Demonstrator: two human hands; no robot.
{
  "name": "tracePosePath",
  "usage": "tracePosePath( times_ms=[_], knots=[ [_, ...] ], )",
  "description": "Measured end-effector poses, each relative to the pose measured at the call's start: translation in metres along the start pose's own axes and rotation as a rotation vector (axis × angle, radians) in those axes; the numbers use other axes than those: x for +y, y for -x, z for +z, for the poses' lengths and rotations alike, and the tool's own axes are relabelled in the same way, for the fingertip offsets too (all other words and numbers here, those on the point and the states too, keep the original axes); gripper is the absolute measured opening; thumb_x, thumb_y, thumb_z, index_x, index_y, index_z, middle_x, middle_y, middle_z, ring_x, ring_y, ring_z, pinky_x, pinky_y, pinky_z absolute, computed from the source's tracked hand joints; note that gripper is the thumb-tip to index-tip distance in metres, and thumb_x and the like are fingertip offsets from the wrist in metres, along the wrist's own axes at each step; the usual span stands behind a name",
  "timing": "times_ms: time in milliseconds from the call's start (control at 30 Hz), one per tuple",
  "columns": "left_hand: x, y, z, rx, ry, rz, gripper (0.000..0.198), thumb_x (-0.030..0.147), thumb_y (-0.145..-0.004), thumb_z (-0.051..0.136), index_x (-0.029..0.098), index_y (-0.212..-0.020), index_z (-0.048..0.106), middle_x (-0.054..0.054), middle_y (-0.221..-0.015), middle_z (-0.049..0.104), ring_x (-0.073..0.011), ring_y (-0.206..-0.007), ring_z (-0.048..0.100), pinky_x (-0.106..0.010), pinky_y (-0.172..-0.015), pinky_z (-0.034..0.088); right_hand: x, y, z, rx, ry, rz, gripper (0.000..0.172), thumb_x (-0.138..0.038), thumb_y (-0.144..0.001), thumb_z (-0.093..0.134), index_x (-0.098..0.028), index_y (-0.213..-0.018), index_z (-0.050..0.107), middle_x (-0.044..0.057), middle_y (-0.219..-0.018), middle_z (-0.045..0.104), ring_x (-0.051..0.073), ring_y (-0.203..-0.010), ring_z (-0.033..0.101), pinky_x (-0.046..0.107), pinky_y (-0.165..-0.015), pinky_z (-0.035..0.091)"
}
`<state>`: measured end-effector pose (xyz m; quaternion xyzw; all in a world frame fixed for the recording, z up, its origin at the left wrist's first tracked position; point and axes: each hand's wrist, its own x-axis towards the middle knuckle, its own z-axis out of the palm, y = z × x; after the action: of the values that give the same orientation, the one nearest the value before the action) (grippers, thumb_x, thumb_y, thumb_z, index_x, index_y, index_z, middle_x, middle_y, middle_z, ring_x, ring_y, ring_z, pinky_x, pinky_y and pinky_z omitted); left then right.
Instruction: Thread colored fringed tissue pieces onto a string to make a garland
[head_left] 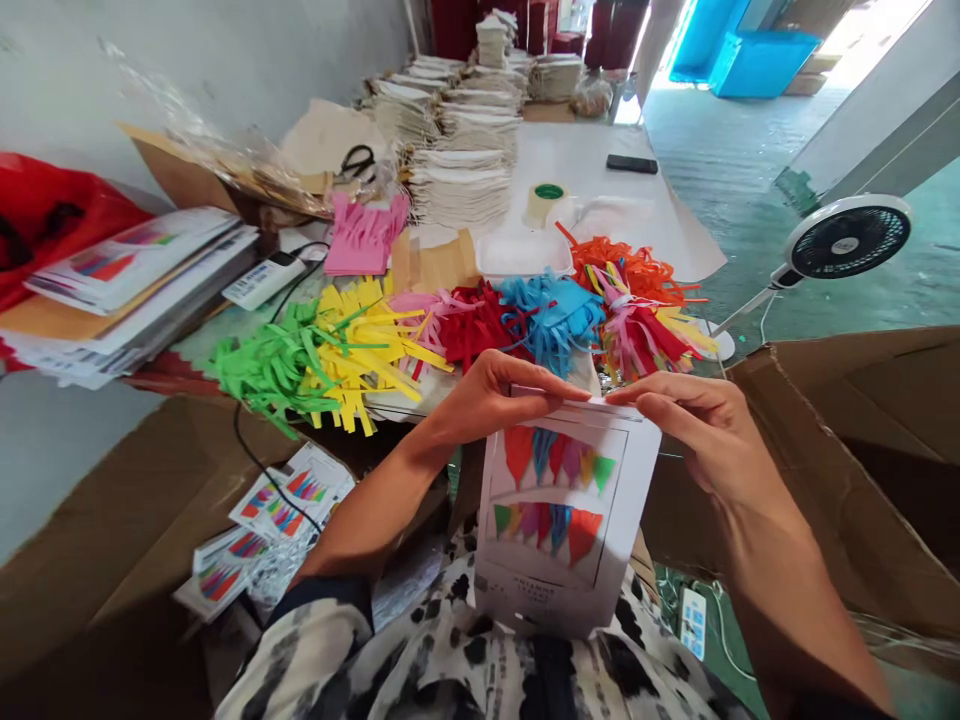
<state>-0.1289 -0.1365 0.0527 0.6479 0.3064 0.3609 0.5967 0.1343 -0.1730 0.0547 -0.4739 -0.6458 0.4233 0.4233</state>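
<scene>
At the far left, one red plastic bag (82, 205) lies beside a stack of printed sheets (127, 290). Below, the left carton (82, 480) contains several printed packages (221, 580); overlap prevents an exact count. Along the near edge of the table (551, 155) lie seven paper-strip bundles: green (266, 362), yellow (356, 350), pink (421, 312), dark red (476, 325), blue (555, 315), orange (630, 265) and multicolored (637, 325). One shallow white tray (521, 256) sits behind the blue. The left hand (499, 400) points inward, thumb and index finger pinching the top edge of one bunting package (559, 510). This package is in front of the patterned shirt (405, 650), its face printed with two rows of pennants (551, 490). The right hand (694, 425), wrist bent inward, pinches the same edge. At the right, the contents of another carton (787, 385) are indistinct.
</scene>
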Motion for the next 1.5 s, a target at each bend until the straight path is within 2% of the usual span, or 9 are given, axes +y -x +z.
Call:
tracePosePath(
  times_ms=[100, 167, 367, 600, 800, 967, 1133, 1267, 1500],
  knots=[
    [0.005, 0.001, 0.005, 0.017, -0.027, -0.015, 0.022, 0.036, -0.087, 0.085, 0.020, -0.102, 0.088, -0.010, -0.097, 0.086, -0.0201, -0.087, 0.080, -0.026, -0.074, 0.060, -0.005, 0.003, 0.007, 0.044, -0.058, 0.093, 0.018, -0.046, -0.090, 0.083, -0.028, -0.087, 0.082, -0.001, -0.079, 0.078, 0.013, -0.066, 0.065, 0.025, -0.058, 0.045],
    [0.006, 0.001, 0.008, 0.063, -0.046, 0.002, 0.019, 0.037, -0.087, 0.086, 0.020, -0.096, 0.089, -0.009, -0.094, 0.086, -0.0184, -0.083, 0.079, -0.025, -0.073, 0.059, -0.006, 0.006, 0.011, 0.077, -0.051, 0.123, 0.020, -0.047, -0.086, 0.086, -0.028, -0.093, 0.082, 0.000, -0.084, 0.079, 0.013, -0.071, 0.068, 0.025, -0.061, 0.048],
    [0.008, 0.004, 0.012, 0.110, -0.066, -0.087, 0.030, 0.035, -0.086, 0.086, 0.020, -0.111, 0.086, -0.008, -0.097, 0.085, -0.0148, -0.077, 0.075, -0.022, -0.066, 0.053, -0.008, 0.012, 0.013, 0.097, 0.157, 0.091, 0.024, -0.050, -0.087, 0.085, -0.029, -0.099, 0.086, 0.002, -0.095, 0.083, 0.017, -0.081, 0.073, 0.028, -0.069, 0.052],
    [0.015, 0.006, 0.013, 0.150, 0.020, -0.208, 0.023, 0.035, -0.083, 0.087, 0.017, -0.097, 0.088, -0.007, -0.091, 0.083, -0.0162, -0.081, 0.073, -0.023, -0.071, 0.052, -0.009, 0.016, 0.012, 0.173, 0.159, 0.087, 0.019, -0.046, -0.089, 0.084, -0.029, -0.097, 0.086, 0.002, -0.089, 0.082, 0.015, -0.071, 0.068, 0.028, -0.060, 0.046],
    [0.008, 0.008, -0.002, 0.009, 0.120, -0.276, 0.029, 0.035, -0.087, 0.084, 0.018, -0.111, 0.087, -0.010, -0.102, 0.084, -0.0185, -0.086, 0.076, -0.026, -0.076, 0.055, -0.003, 0.020, 0.006, 0.121, -0.036, 0.101, 0.021, -0.044, -0.092, 0.081, -0.033, -0.109, 0.085, 0.001, -0.101, 0.082, 0.015, -0.085, 0.070, 0.026, -0.073, 0.052],
    [0.006, 0.007, -0.015, -0.141, 0.135, -0.246, 0.034, 0.032, -0.093, 0.080, 0.021, -0.125, 0.082, -0.012, -0.124, 0.081, -0.0224, -0.105, 0.078, -0.030, -0.091, 0.060, -0.006, 0.019, 0.002, 0.032, -0.171, 0.185, 0.030, -0.044, -0.092, 0.082, -0.034, -0.120, 0.082, 0.000, -0.093, 0.081, 0.014, -0.083, 0.070, 0.025, -0.076, 0.054],
    [0.008, 0.006, -0.017, -0.108, 0.100, -0.223, 0.032, 0.028, -0.094, 0.078, 0.021, -0.125, 0.082, -0.011, -0.126, 0.081, -0.0224, -0.112, 0.076, -0.029, -0.096, 0.058, -0.013, 0.018, -0.002, -0.015, -0.274, 0.257, 0.039, -0.049, -0.094, 0.078, -0.034, -0.130, 0.078, 0.003, -0.106, 0.083, 0.018, -0.090, 0.076, 0.027, -0.079, 0.062],
    [0.009, 0.007, -0.016, -0.078, 0.104, -0.248, 0.029, 0.028, -0.094, 0.077, 0.020, -0.121, 0.084, -0.010, -0.120, 0.083, -0.0188, -0.104, 0.076, -0.024, -0.089, 0.056, -0.014, 0.020, -0.009, -0.009, -0.388, 0.302, 0.045, -0.057, -0.097, 0.070, -0.030, -0.132, 0.077, 0.008, -0.120, 0.082, 0.022, -0.101, 0.079, 0.032, -0.087, 0.066],
    [-0.002, 0.006, -0.018, 0.005, 0.263, -0.326, 0.031, 0.035, -0.087, 0.083, 0.018, -0.113, 0.086, -0.011, -0.105, 0.084, -0.0171, -0.082, 0.076, -0.024, -0.073, 0.054, 0.003, 0.027, -0.012, 0.007, -0.374, 0.285, 0.033, -0.045, -0.088, 0.084, -0.025, -0.114, 0.084, 0.006, -0.100, 0.084, 0.019, -0.082, 0.079, 0.029, -0.076, 0.067]
  ],
)
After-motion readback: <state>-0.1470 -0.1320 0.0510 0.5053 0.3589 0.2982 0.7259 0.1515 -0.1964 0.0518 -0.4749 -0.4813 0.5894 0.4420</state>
